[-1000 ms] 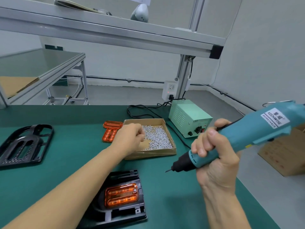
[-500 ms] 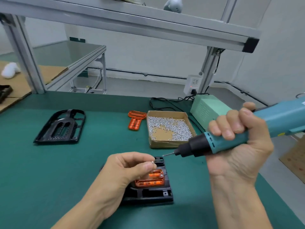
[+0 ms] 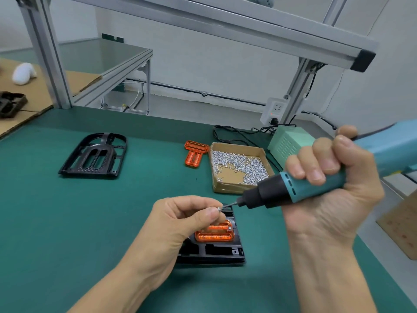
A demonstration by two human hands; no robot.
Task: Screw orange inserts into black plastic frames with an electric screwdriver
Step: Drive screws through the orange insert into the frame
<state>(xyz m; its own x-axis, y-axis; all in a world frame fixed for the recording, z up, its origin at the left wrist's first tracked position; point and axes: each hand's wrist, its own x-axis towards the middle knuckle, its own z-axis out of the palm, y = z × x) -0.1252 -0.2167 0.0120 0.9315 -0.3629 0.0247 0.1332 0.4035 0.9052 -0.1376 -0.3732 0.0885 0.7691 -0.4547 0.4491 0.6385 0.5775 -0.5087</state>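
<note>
My left hand (image 3: 180, 220) pinches a small silver screw (image 3: 218, 208) between thumb and forefinger. My right hand (image 3: 327, 184) grips a teal electric screwdriver (image 3: 300, 188), and its bit tip touches the screw head. Just below lies a black plastic frame (image 3: 216, 251) with an orange insert (image 3: 214, 233) seated in it, partly hidden by my left hand. A second black frame (image 3: 94, 155) lies at the far left of the green mat. Loose orange inserts (image 3: 195, 152) lie beside a cardboard box of screws (image 3: 239, 168).
A green power supply (image 3: 286, 143) with black cables stands behind the screw box. An aluminium post (image 3: 45, 53) rises at the left, a crossbeam (image 3: 225, 21) runs overhead. Cardboard with a dark part (image 3: 11, 105) lies far left. A brown box (image 3: 401, 222) sits off the table's right edge.
My left hand came back from the screw box with a screw to above the near frame. The screwdriver tip moved in and now meets the screw.
</note>
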